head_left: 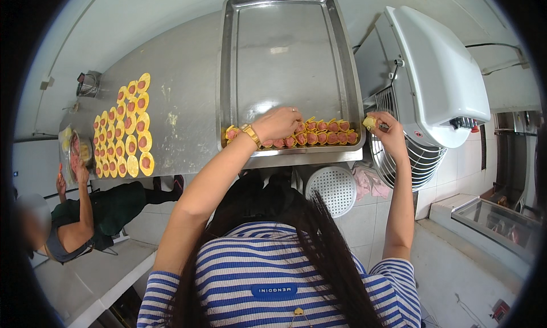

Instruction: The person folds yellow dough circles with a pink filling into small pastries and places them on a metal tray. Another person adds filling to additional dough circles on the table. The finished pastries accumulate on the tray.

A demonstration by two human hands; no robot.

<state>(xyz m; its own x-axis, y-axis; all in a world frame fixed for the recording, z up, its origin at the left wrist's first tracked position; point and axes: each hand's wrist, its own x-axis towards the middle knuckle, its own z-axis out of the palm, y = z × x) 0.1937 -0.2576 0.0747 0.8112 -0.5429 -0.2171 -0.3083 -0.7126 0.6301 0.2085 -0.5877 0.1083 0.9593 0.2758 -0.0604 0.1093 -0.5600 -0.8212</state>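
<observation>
From my end, the first trouble I'd watch for is at the right hand (pixel 390 133): its thumb and fingers pinch a small, crumpled yellow dumpling (pixel 370 123) near the right rim of the silver rectangular metal tray (pixel 282 60), and too hard a squeeze could split the thin-looking wrapper. Too loose a pinch could let it slip onto the rim, or down beside the white machine with a round wire guard (pixel 441 71). The left hand (pixel 276 125) has its fingers bent down at the rows of yellow, pink-filled dumplings (pixel 332 137) along the tray's near edge; I cannot tell whether they grip one or only touch. These sit packed side by side, so a fingertip catching one edge could tip its neighbours. The gold-coloured metal wristwatch (pixel 250 135) (I'd have taken it off) hangs close to the rows, and a low wrist could smear filling on it. On the grey metal table (pixel 185 60), flat yellow rounds topped with pink filling (pixel 130 124) lie so close that a careless pick-up could drag two together.
</observation>
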